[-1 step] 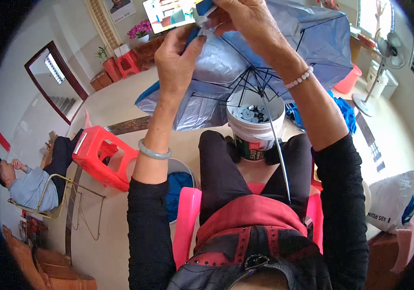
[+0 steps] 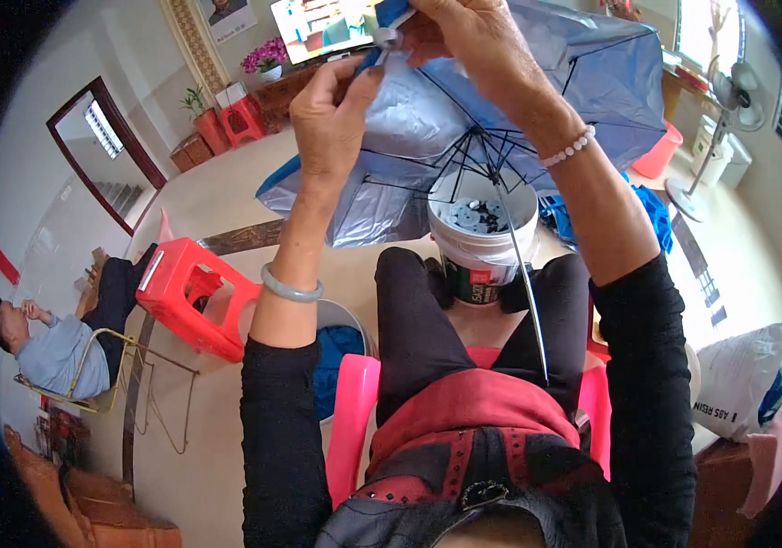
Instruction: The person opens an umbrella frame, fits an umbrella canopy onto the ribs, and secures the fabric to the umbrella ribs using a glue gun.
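Above my lap stands an umbrella with a silver-lined, blue-edged canopy [image 2: 418, 114], its thin metal shaft [image 2: 530, 301] slanting down between my thighs. Dark ribs fan out from its hub. At the canopy's far edge, my left hand [image 2: 331, 114] pinches the fabric rim between thumb and fingers. My right hand [image 2: 477, 41] is closed on the same rim a little to the right. Between both sets of fingertips shows a small whitish piece [image 2: 386, 38], too small to name. Below the hub, a white bucket [image 2: 482, 242] holds small black and white plastic parts [image 2: 477, 217].
Left of my pink chair [image 2: 352, 420] is a bucket with blue cloth [image 2: 338, 361], by a red stool [image 2: 194, 297]. A seated person [image 2: 71, 342] is at far left. Blue fabric [image 2: 651, 219], a standing fan [image 2: 719, 137] and a white sack [image 2: 747, 379] lie to the right.
My left fingers have shifted slightly at the canopy rim, and the whitish piece between the hands shows more plainly. The umbrella has barely moved.
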Demonstrator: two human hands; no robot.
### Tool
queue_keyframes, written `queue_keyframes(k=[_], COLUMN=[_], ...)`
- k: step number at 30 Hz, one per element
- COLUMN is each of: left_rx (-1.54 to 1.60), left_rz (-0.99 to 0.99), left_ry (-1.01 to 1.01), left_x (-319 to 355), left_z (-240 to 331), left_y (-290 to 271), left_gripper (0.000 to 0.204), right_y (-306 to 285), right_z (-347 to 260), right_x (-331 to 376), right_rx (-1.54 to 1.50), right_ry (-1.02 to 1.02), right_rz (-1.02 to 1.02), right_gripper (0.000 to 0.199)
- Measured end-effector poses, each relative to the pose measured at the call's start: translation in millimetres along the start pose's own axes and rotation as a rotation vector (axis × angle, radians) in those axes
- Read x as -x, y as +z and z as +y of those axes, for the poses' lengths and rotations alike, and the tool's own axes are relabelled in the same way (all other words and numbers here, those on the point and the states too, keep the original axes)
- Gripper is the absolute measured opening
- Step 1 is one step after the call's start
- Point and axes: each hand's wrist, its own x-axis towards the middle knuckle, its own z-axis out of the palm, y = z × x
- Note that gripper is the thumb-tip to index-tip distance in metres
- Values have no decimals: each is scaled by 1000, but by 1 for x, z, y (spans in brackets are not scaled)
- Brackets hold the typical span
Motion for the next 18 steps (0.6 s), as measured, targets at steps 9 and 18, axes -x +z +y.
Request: queue_keyframes(k=[9, 18], left_rx=[-164, 489], left_rz=[104, 125], left_ry=[-223, -341], left_x=[9, 11], left_z=[-22, -32], left_y=[-27, -31], left_gripper=[21, 18], right_y=[-104, -92], right_z=[10, 126], right_x=[-28, 79], right_rx=[-881, 684], right_ry=[-29, 224], right_rz=[-179, 9], right_gripper=[24, 23])
